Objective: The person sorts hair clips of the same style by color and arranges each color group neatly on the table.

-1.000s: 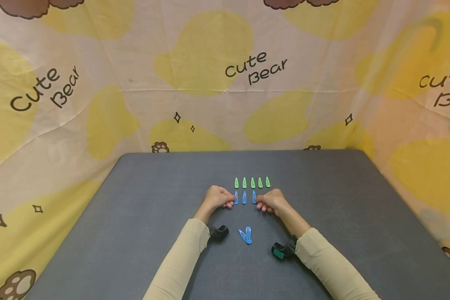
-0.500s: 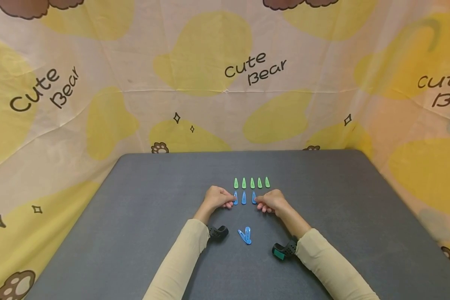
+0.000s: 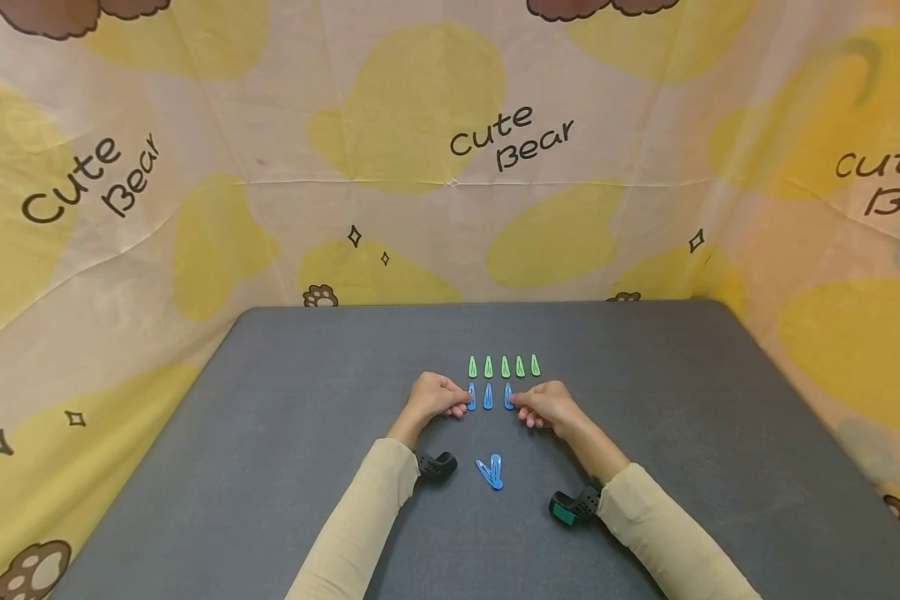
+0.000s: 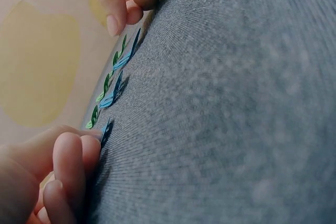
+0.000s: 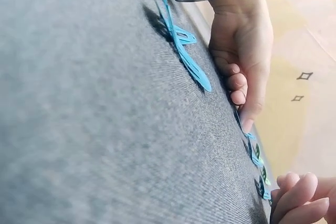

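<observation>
Several blue hair clips lie in a row on the table, below a row of green hair clips [image 3: 505, 367]. My left hand [image 3: 437, 395] pinches the edge of the leftmost blue clip [image 3: 472, 397]; its fingertips [image 5: 247, 125] rest against that clip in the right wrist view. The middle blue clip [image 3: 488, 397] lies untouched. My right hand [image 3: 547, 404] has curled fingers beside the rightmost blue clip [image 3: 507, 396]. A small gap seems to show there in the left wrist view, so a firm hold on it is unclear.
Nearer to me, two more blue hair clips [image 3: 497, 472] lie together in a V shape on the grey table [image 3: 307, 383]. A printed cloth [image 3: 420, 242] hangs behind and around the table. Black bands [image 3: 437, 467] circle both wrists.
My right wrist and forearm have shifted slightly to the right and toward me, while the fingertips stay by the rightmost blue hair clip. The left hand and the clips look unmoved.
</observation>
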Demonstrator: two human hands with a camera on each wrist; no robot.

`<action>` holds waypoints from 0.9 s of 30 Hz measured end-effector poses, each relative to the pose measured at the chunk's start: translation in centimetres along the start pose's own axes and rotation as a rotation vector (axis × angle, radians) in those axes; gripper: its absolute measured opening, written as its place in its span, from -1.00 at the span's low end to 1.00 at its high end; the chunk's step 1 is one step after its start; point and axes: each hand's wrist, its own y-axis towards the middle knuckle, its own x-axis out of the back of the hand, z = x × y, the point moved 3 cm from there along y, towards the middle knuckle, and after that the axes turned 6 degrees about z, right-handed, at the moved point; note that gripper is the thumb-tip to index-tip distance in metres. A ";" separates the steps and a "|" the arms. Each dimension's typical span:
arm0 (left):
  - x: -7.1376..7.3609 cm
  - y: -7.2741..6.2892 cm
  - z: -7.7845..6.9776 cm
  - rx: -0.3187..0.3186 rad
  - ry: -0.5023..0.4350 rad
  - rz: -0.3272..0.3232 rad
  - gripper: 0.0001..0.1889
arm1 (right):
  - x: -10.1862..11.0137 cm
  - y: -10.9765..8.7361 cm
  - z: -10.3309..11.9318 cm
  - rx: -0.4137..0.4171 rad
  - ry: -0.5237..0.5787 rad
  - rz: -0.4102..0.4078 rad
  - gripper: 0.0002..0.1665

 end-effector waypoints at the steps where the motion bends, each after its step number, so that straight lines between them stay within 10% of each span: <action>1: 0.0 0.0 0.0 -0.002 -0.001 -0.001 -0.85 | 0.0 -0.1 0.0 0.008 -0.004 0.001 -0.62; 27: -0.1 0.1 0.2 -0.034 0.031 -0.019 -0.86 | -1.6 -3.3 -0.1 0.148 -0.189 0.133 -0.82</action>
